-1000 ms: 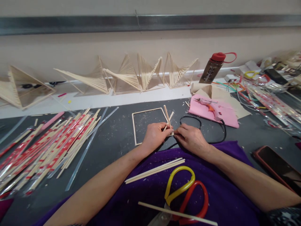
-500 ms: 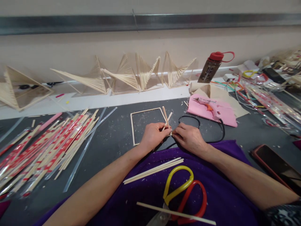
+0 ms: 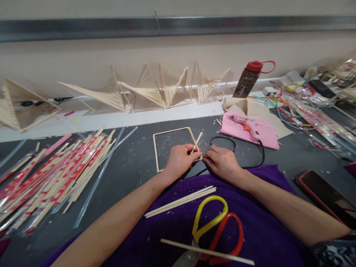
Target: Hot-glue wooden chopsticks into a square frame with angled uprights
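Observation:
A square frame of thin wooden sticks (image 3: 155,152) lies on the dark table, with its near right corner between my hands. My left hand (image 3: 179,160) is closed, pinching a wooden stick (image 3: 193,137) that slants up along the frame's right side. A second short stick (image 3: 198,140) crosses it just above my fingertips. My right hand (image 3: 224,163) is closed at the same corner, its fingertips pressed on the frame. The fingers partly hide the joint.
Scissors (image 3: 210,217) and loose sticks (image 3: 180,202) lie on purple cloth (image 3: 267,181). A glue gun (image 3: 246,126) rests on pink material, its cord (image 3: 263,157) looping nearby. Wrapped chopsticks (image 3: 55,178) lie left, a phone (image 3: 325,196) right. Stick models (image 3: 150,92) and a bottle (image 3: 247,81) stand behind.
The upper end of the stick in my left hand has tipped leftward, toward the frame's right side. Both hands stay at the corner.

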Demonstrator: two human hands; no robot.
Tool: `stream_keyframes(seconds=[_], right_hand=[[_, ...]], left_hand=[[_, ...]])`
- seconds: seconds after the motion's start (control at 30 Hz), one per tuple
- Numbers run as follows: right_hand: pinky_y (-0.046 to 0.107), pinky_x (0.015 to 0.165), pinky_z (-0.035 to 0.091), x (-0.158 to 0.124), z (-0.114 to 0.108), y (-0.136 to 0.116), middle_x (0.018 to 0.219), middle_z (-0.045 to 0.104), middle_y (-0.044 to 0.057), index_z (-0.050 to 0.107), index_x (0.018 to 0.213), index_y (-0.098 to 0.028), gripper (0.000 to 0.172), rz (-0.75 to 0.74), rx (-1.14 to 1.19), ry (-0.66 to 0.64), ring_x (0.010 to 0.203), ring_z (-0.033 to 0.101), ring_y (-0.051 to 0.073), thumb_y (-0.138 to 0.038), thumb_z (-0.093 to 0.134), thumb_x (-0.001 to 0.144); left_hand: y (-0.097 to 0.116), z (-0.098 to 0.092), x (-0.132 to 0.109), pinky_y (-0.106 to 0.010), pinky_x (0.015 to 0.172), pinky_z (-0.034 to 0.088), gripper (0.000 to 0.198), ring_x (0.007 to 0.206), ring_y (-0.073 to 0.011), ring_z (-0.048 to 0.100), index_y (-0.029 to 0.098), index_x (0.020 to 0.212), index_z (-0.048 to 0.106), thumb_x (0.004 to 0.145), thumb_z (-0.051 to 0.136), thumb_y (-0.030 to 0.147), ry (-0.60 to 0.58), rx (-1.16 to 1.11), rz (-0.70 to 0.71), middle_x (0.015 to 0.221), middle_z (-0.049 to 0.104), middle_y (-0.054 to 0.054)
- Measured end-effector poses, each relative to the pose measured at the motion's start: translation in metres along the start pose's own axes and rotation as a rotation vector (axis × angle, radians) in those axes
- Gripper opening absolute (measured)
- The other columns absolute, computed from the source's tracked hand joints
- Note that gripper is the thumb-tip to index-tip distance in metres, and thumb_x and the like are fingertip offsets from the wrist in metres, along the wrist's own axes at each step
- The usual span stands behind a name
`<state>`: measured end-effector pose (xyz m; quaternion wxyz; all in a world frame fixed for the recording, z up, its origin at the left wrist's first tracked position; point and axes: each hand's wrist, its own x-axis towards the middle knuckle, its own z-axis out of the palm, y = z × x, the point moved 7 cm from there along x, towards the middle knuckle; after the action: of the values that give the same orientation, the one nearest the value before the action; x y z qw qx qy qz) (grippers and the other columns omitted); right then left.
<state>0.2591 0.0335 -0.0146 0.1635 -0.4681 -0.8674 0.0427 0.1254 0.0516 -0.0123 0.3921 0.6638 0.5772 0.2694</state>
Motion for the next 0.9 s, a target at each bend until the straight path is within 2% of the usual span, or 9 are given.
stream_keyframes(seconds=[0.37, 0.67, 0.8, 0.9], right_hand=[[0.025, 0.063, 0.033, 0.0014, 0.0026, -0.0015, 0.079, 0.061, 0.005, 0.066, 0.080, -0.016, 0.026, -0.032, -0.005, 0.033, 0.068, 0.053, 0.013, -0.025, 0.045, 0.093], [0.026, 0.063, 0.034, 0.0014, 0.0035, -0.0021, 0.079, 0.061, 0.006, 0.065, 0.078, -0.015, 0.028, -0.046, -0.026, 0.041, 0.068, 0.053, 0.014, -0.025, 0.044, 0.094], [0.026, 0.063, 0.033, 0.0018, 0.0035, -0.0031, 0.078, 0.062, 0.005, 0.065, 0.079, -0.016, 0.027, -0.045, -0.033, 0.032, 0.069, 0.053, 0.014, -0.024, 0.044, 0.094], [0.027, 0.062, 0.032, 0.0016, 0.0020, -0.0051, 0.077, 0.062, 0.005, 0.066, 0.078, -0.016, 0.027, -0.050, -0.071, 0.048, 0.068, 0.053, 0.014, -0.025, 0.045, 0.093]], left_hand=[[0.0024, 0.0024, -0.0006, -0.018, 0.047, 0.039, 0.023, 0.044, -0.0082, 0.052, 0.017, 0.082, 0.071, 0.076, 0.057, 0.036, 0.002, -0.032, -0.011, 0.062, 0.065, 0.001], [0.0023, 0.0047, -0.0014, -0.018, 0.046, 0.038, 0.022, 0.041, -0.0082, 0.051, 0.017, 0.084, 0.071, 0.076, 0.057, 0.032, -0.023, -0.072, -0.027, 0.053, 0.060, 0.003], [0.0023, 0.0049, -0.0024, -0.018, 0.045, 0.038, 0.022, 0.041, -0.0075, 0.051, 0.017, 0.084, 0.071, 0.076, 0.056, 0.032, -0.006, -0.079, -0.015, 0.058, 0.063, 0.003], [0.0011, 0.0052, -0.0027, -0.018, 0.045, 0.036, 0.022, 0.041, -0.0081, 0.050, 0.017, 0.084, 0.071, 0.077, 0.056, 0.032, 0.007, -0.070, -0.012, 0.052, 0.060, 0.004]])
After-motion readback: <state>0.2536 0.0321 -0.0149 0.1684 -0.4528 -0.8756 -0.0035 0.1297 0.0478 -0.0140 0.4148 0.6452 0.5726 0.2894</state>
